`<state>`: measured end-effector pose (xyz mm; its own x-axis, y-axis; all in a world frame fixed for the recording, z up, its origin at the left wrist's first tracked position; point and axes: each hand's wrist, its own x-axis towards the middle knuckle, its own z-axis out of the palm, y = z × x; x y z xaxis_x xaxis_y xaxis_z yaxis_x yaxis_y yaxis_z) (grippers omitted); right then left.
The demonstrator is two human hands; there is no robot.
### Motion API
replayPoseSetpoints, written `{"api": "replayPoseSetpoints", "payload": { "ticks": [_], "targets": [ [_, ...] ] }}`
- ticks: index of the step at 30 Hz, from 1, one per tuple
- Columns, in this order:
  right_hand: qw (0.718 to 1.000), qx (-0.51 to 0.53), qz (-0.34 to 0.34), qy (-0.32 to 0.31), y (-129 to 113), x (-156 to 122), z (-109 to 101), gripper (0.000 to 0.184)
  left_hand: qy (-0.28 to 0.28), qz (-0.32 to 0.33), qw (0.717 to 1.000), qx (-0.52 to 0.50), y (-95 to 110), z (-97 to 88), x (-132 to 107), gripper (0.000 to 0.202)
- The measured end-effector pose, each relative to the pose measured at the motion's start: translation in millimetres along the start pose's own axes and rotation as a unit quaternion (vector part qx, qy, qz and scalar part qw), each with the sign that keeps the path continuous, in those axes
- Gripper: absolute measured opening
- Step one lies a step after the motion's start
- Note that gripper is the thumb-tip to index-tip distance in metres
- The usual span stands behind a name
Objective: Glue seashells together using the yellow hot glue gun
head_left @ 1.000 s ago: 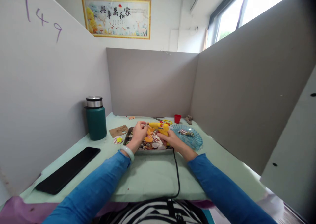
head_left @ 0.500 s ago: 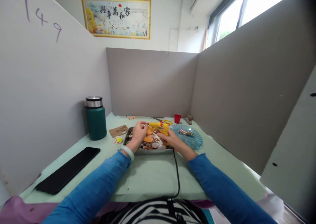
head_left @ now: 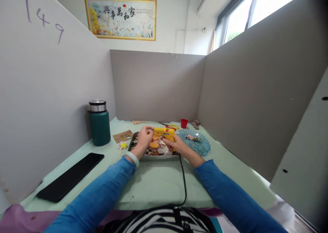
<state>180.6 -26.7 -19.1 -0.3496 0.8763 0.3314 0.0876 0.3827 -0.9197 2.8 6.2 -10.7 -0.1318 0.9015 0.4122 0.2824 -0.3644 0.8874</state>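
Observation:
A yellow hot glue gun (head_left: 166, 133) is gripped in my right hand (head_left: 176, 144), its nozzle pointing left. My left hand (head_left: 144, 139) is closed in a pinch on a small piece at the nozzle's tip; the piece is too small and too covered by fingers to name. Below both hands lies a metal tray (head_left: 161, 157) heaped with shells and small flat pieces. An orange round piece (head_left: 154, 144) rests on top of the heap. From the glue gun a black cord (head_left: 185, 181) runs down toward the table's front edge.
A blue glass plate (head_left: 205, 145) with a patterned piece stands right of the tray. Behind are scissors (head_left: 174, 126) and a red cup (head_left: 184, 123). Leftward are a brown card (head_left: 123, 136), a yellow-star decoration (head_left: 123, 145), a green bottle (head_left: 99, 128) and a black phone (head_left: 71, 176).
Hardly anything differs. My hands and the glue gun have shifted only very slightly, with the nozzle still beside my left fingertips.

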Motion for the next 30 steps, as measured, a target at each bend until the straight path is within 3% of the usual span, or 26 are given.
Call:
{"api": "replayPoseSetpoints", "payload": {
  "ticks": [30],
  "targets": [
    [1.000, -0.001, 0.010, 0.002, -4.4, -1.4, 1.7, 0.042, 0.013, 0.015, 0.999, 0.037, -3.1, 0.4, 2.3, 0.020]
  ]
}}
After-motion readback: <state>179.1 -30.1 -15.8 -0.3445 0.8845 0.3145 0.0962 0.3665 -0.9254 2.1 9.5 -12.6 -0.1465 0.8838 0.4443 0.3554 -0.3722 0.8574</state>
